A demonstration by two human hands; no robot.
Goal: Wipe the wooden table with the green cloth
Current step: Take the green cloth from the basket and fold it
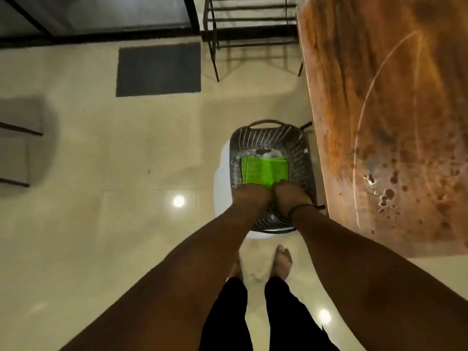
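You are at the very start of this job, as far as the view shows: the wooden table (395, 117) to your right carries dark spots and a pale curved streak near its front edge, and nothing shows it has been wiped. The green cloth (264, 171) is not on the table at all; it lies folded flat in the bottom of a dark perforated basket (301, 158) that sits on a white base on the floor, just beside the table's left edge. You have both arms reaching down into that basket. Your left hand (250, 197) and right hand (290, 195) sit side by side at the near edge of the cloth, touching or very close to it, but the fingers are turned away and hidden under the backs of the hands, so you cannot tell whether they are spread, curled, or already pinching the fabric. What remains, by my judgement, is everything: get hold of the cloth, lift it out of the basket, carry it up over the table, and wipe the marked surface.
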